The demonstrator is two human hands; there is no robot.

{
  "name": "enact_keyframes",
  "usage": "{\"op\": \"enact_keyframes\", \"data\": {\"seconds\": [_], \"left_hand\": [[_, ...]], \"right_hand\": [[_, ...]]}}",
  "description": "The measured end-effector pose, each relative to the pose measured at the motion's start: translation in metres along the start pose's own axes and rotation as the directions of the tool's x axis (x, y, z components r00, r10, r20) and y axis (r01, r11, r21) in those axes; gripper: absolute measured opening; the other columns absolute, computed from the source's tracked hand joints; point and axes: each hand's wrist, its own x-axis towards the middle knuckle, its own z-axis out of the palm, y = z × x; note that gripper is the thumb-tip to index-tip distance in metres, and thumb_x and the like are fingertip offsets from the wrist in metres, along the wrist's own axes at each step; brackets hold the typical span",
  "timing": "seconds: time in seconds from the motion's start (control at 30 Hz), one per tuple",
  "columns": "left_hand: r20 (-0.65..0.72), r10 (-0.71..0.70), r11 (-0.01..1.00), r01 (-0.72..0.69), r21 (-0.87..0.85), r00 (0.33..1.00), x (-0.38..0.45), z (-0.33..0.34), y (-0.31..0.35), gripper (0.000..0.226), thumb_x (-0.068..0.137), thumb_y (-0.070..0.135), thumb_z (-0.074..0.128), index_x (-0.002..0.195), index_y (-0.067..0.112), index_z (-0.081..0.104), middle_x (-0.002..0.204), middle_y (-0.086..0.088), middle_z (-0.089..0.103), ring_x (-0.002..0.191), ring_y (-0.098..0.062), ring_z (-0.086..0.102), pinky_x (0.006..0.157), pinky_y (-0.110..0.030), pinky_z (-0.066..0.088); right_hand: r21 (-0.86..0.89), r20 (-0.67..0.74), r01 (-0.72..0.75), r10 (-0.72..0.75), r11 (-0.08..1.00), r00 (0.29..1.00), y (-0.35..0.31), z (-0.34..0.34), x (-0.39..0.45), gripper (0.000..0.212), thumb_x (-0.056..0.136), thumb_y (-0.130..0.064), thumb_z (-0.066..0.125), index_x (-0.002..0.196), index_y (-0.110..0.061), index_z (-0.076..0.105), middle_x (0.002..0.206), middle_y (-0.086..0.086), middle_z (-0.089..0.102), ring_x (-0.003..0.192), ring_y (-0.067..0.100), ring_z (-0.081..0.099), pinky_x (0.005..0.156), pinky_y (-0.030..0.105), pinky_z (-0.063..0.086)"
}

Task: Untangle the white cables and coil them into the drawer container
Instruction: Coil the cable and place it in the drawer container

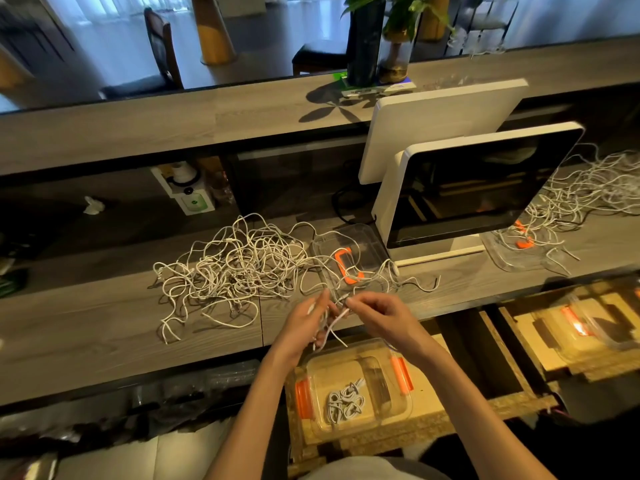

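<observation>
Left hand (304,323) and right hand (375,315) meet above counter edge, both pinching one cable (334,322); fingers curled round it. Cable hangs down between the hands. Container (401,407) lies directly below in open drawer, coils inside. Tangle (235,268) on counter, nearer left hand.

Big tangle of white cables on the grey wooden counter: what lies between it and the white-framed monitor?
Head view: a clear plastic lid with orange clips, cable strands draped over it.
</observation>
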Motion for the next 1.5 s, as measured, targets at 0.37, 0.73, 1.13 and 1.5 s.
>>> {"op": "enact_keyframes", "data": {"seconds": [0.37, 0.73, 1.13, 1.5], "left_hand": [[0.454, 0.043, 0.983, 0.043, -0.177, 0.890, -0.019, 0.007, 0.010, 0.058, 0.097, 0.060, 0.043, 0.086, 0.008, 0.064, 0.067, -0.005, 0.051, 0.048, -0.006, 0.034, 0.042, -0.016, 0.022], [0.316, 0.092, 0.981, -0.031, -0.194, 0.944, -0.018, 0.012, 0.011, 0.065, 0.109, 0.040, 0.026, 0.081, -0.003, 0.067, 0.059, -0.014, 0.052, 0.044, -0.015, 0.028, 0.043, -0.026, 0.015], [-0.216, -0.059, 0.906, -0.039, -0.420, 0.975, 0.001, 0.018, -0.020, 0.019, 0.103, 0.009, 0.029, 0.104, 0.003, 0.048, 0.063, -0.010, 0.052, 0.036, -0.014, 0.033, 0.039, -0.016, 0.023], [-0.046, -0.213, 0.661, 0.109, -0.743, 0.976, 0.008, 0.015, -0.021, 0.037, 0.102, 0.022, 0.032, 0.107, -0.002, 0.060, 0.062, -0.015, 0.055, 0.031, -0.011, 0.032, 0.035, -0.014, 0.019]], "right_hand": [[-0.206, -0.200, 0.027, -0.069, 0.978, 0.977, 0.002, -0.003, 0.020, 0.026, 0.097, -0.032, 0.066, 0.099, -0.009, 0.078, 0.090, 0.013, 0.074, 0.085, 0.026, 0.069, 0.078, 0.043, 0.055], [-0.355, -0.081, 0.059, -0.094, 0.933, 0.992, 0.001, -0.001, 0.026, 0.048, 0.097, -0.058, 0.056, 0.097, -0.013, 0.074, 0.088, 0.017, 0.069, 0.085, 0.036, 0.066, 0.080, 0.058, 0.053], [-0.350, -0.048, -0.095, 0.083, 0.932, 0.995, 0.029, 0.007, 0.009, 0.013, 0.104, -0.023, 0.059, 0.106, -0.011, 0.059, 0.073, 0.002, 0.073, 0.070, 0.017, 0.068, 0.075, 0.038, 0.054], [-0.402, 0.018, -0.088, 0.104, 0.911, 0.994, 0.038, 0.016, 0.003, 0.013, 0.105, -0.019, 0.058, 0.100, -0.007, 0.061, 0.075, 0.004, 0.075, 0.061, 0.005, 0.056, 0.061, 0.016, 0.042]]}}
